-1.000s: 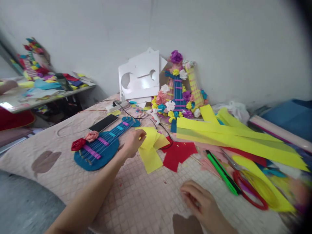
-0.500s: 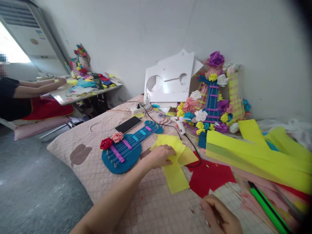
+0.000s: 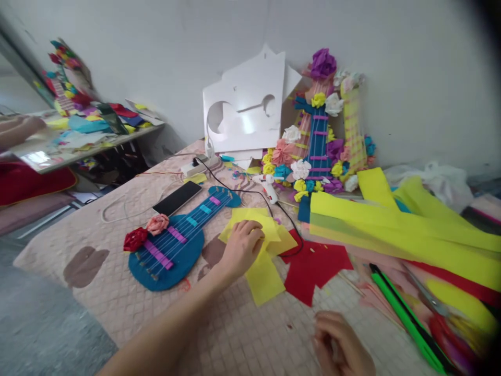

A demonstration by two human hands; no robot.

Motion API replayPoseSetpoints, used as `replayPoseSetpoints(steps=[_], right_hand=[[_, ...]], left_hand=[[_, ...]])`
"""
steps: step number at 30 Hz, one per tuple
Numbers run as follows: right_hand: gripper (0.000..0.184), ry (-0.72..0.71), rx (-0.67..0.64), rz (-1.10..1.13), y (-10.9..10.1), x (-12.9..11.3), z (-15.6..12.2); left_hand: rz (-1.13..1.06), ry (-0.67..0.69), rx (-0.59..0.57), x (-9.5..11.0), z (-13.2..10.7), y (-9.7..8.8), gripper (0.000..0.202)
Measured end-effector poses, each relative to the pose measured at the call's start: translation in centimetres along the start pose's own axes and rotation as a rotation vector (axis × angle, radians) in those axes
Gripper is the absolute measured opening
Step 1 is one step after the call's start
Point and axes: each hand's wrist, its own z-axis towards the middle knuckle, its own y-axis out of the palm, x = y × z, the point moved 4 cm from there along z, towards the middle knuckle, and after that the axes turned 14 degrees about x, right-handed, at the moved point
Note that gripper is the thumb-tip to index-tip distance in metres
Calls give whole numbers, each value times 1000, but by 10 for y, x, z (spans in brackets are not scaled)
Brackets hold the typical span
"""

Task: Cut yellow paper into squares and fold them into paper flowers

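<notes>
My left hand (image 3: 243, 244) rests on several yellow crepe paper pieces (image 3: 265, 286). Its fingers are curled down on the top sheet, and the fingertips are partly hidden. Lower right, above the tablecloth, my right hand (image 3: 341, 342) is closed with fingers curled inward; whatever it may hold cannot be made out. Red crepe paper pieces (image 3: 317, 269) lie just right of the yellow ones. To the left of my left hand is a blue paper guitar (image 3: 172, 245) with strings, purple bars, a red paper rose (image 3: 135, 239) and a pink paper rose (image 3: 157, 224).
A white glue gun (image 3: 268, 187) and its black cable lie behind the papers. Yellow crepe strips (image 3: 383, 219), a green utility knife (image 3: 407, 318) and scissors (image 3: 430, 300) are on the right. Decorated guitars (image 3: 319, 141) and a white board (image 3: 250, 115) lean at the wall. A phone (image 3: 178, 197) lies left.
The view has swung right, so the table contents sit farther left. My left hand stays on the yellow paper. My right hand remains curled at the lower right.
</notes>
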Motion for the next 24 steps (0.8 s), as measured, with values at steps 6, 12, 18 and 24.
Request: replayPoseSetpoints(steps=[6,12,18,24], right_hand=[[55,137,98,-143,-4,12,4],[13,22,-28,-236,-3,1,11],[20,32,-92,-201,3,7,8],[24,78,-178,-221,8,13,7]], left_hand=[[-57,374,-237,79,-42,9,14],[-42,267,-354,86,-55,12,26],[211,122,-396,79,-59,11,26],[177,45,-566,63,-48,0,41]])
